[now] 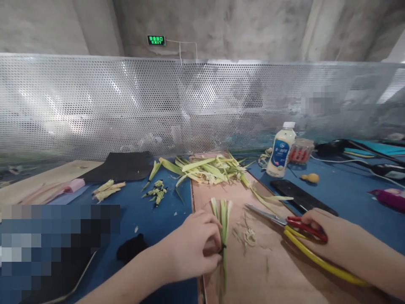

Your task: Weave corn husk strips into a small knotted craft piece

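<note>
My left hand (193,247) is closed in a pinch on a small bundle of green leaf strips (223,219) that fans out on a brown board (268,270). A dark tie shows at the pinch. My right hand (329,236) lies on scissors (284,221) with red and yellow handles, fingers curled over the handles, blades pointing left on the board. Thin leaf shavings (248,236) lie between the hands.
A heap of green and yellow leaf strips (205,169) lies at the board's far end. On the blue table (348,194) stand a white drink bottle (281,150), a black phone (300,196) and cables. A perforated metal screen (190,105) closes the back.
</note>
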Tool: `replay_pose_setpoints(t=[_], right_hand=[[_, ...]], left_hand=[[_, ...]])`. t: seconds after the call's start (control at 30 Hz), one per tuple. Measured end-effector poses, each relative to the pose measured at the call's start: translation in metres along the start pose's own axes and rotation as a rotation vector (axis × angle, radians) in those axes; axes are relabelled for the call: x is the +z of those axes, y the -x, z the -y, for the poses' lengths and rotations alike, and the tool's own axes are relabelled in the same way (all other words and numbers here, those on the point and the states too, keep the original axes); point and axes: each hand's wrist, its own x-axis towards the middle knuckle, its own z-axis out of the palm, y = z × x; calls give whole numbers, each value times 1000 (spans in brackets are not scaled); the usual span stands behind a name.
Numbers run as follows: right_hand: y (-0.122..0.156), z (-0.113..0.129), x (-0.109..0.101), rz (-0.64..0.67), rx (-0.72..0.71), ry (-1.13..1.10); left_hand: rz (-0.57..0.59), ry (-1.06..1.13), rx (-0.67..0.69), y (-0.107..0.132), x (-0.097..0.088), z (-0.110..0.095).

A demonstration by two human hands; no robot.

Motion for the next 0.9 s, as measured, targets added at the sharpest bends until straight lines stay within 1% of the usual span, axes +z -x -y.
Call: replay_pose_setpoints(t=[0.07, 0.17, 0.2, 0.23, 0.27, 0.3, 0.33, 0.43, 0.5, 0.57, 0.63, 0.7, 0.73, 0.83, 0.9], right_hand=[[-6, 1, -7, 79, 36, 1], [-15, 14, -29, 172, 22, 43], [-18, 21, -36, 164, 22, 80], [-21, 30, -43, 100, 14, 103], [-24, 39, -47, 74, -19, 96], [-27, 49, -50, 81, -68, 68], [-31, 59, -51, 127, -155, 20], [-46, 88, -47, 222, -432, -77], [-58, 102, -42, 291, -612, -223], [-69, 111, -36, 346, -737, -315], [-76, 114, -29, 399, -834, -380], [-78, 113, -22, 415, -885, -449], [-76, 112, -18, 401, -882, -483], [-69, 109, -7, 331, -813, -540], [-63, 109, -2, 292, -782, -500]], left_hand=[[-23, -15, 20, -1, 3, 2], [-19, -32, 31, -3, 4, 4], [-14, -32, 28, -3, 3, 3], [-13, -32, 23, -4, 3, 3], [-14, -33, 17, -5, 2, 3], [-18, -36, 8, -6, 1, 2], [-21, -41, -7, -6, 0, 1], [-27, -53, -104, -7, -3, -1], [-24, -28, -173, -6, -4, -1], [-15, 53, -214, -6, -5, 0], [-12, 156, -239, -5, -5, 1], [-17, 255, -268, -5, -4, 3], [-13, 303, -283, -5, -4, 4], [54, 455, -355, -5, -5, 8], [98, 526, -386, -6, -6, 12]])
